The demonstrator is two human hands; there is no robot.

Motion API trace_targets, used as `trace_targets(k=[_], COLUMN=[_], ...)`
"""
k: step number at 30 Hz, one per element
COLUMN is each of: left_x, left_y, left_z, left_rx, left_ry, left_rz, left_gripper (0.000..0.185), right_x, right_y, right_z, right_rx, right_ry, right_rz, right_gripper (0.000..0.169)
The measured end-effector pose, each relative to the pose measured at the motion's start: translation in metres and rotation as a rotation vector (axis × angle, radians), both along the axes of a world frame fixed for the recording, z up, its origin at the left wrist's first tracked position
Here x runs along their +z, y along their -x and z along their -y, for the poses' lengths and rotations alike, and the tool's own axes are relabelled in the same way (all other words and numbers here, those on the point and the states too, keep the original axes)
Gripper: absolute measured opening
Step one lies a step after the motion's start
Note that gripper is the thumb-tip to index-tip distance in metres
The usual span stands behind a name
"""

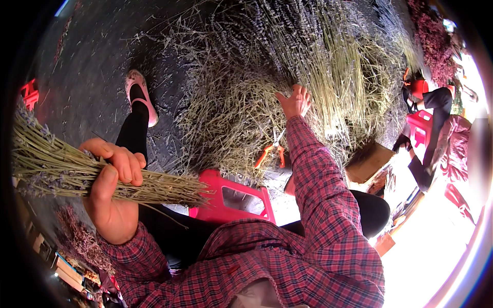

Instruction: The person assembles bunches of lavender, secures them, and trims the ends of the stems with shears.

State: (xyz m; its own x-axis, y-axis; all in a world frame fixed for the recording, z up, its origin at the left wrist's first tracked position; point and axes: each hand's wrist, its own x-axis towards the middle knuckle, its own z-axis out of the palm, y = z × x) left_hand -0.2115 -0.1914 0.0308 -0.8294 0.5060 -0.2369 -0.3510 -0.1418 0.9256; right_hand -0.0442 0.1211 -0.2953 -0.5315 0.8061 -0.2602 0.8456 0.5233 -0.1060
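Note:
A thick bundle of dried lavender (165,188) is gripped in my left hand (115,184), its cut stem ends pointing right and its flower heads to the far left. My right hand (296,102) reaches forward with fingers spread, over the edge of a large heap of dried lavender (331,65); it appears to hold nothing. Loose stem trimmings (231,115) lie to its left. Below that hand, orange-handled pruning shears (275,147) rest on the trimmings with their blades apart.
A pink plastic stool (235,192) is between my legs. Right of me is an open cardboard box (369,163). Farther right, another person (435,131) sits by a pink stool (420,125). Dark red dried flowers (431,46) are piled at upper right; more dried flowers (83,238) lie lower left.

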Motion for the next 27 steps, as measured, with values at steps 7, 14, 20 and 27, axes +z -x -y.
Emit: trace_targets(k=[7,14,20,27], left_x=[0.002,0.000,0.002,0.003], left_y=[0.000,0.000,-0.002,-0.004], left_z=[-0.003,0.001,0.000,-0.003], left_rx=[0.003,-0.051,-0.040,-0.024], left_ry=[0.006,-0.020,-0.013,-0.008], left_rz=[-0.001,-0.004,0.001,-0.003], left_gripper=[0.019,0.017,0.018,0.016], right_x=[-0.024,-0.022,0.013,0.026], right_y=[-0.003,-0.023,-0.032,-0.037], right_z=[-0.019,-0.038,-0.046,-0.069], right_rx=[0.005,0.199,0.044,-0.064], right_ry=[0.090,0.123,0.419,0.745], right_rz=[-0.024,-0.495,-0.461,-0.402], right_gripper=[0.048,0.034,0.036,0.043])
